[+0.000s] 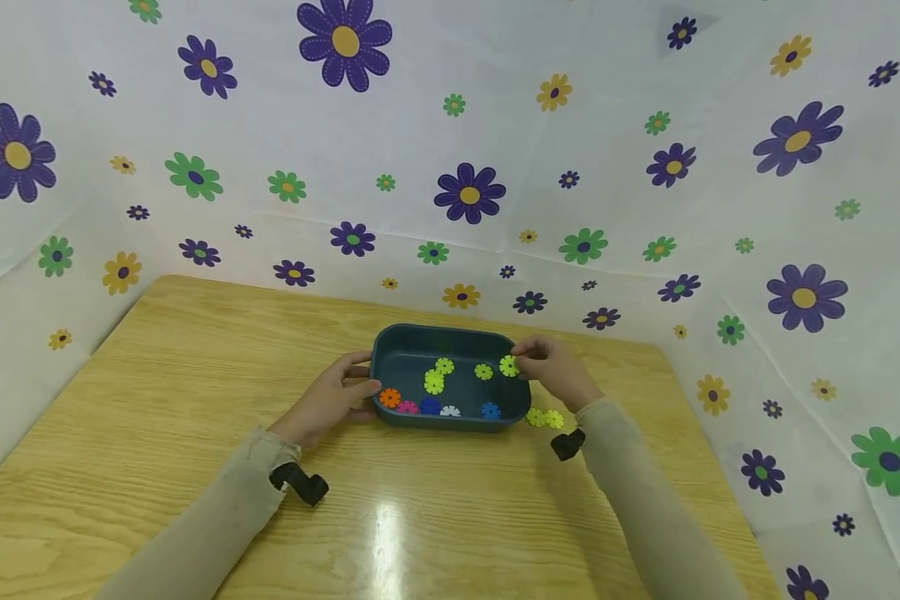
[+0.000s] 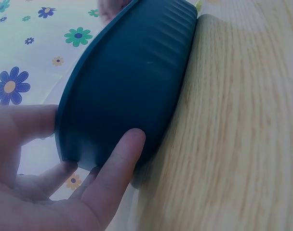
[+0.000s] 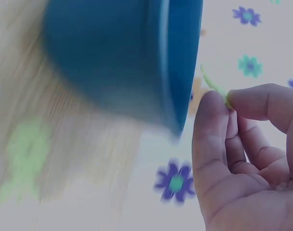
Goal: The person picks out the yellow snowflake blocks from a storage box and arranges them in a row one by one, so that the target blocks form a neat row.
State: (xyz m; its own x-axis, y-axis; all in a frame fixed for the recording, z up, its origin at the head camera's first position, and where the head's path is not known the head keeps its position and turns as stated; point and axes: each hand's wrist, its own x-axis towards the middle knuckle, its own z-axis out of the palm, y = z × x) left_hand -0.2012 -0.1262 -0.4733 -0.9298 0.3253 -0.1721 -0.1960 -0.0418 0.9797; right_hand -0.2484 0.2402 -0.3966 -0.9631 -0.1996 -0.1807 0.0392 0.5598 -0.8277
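A dark teal plastic tray stands on the wooden table. My left hand grips its left end, with the thumb against the outer wall and other fingers at the rim. Above the tray's right end, my right hand pinches a yellow-green snowflake disc between thumb and fingertip. The right wrist view shows that disc edge-on. Inside the tray lie several more yellow-green discs, plus an orange disc, a pink disc, a white disc and blue ones.
Two yellow-green discs lie on the table just right of the tray, beneath my right wrist. A white flower-print sheet hangs behind the table and along its sides. Both wrists wear black camera mounts.
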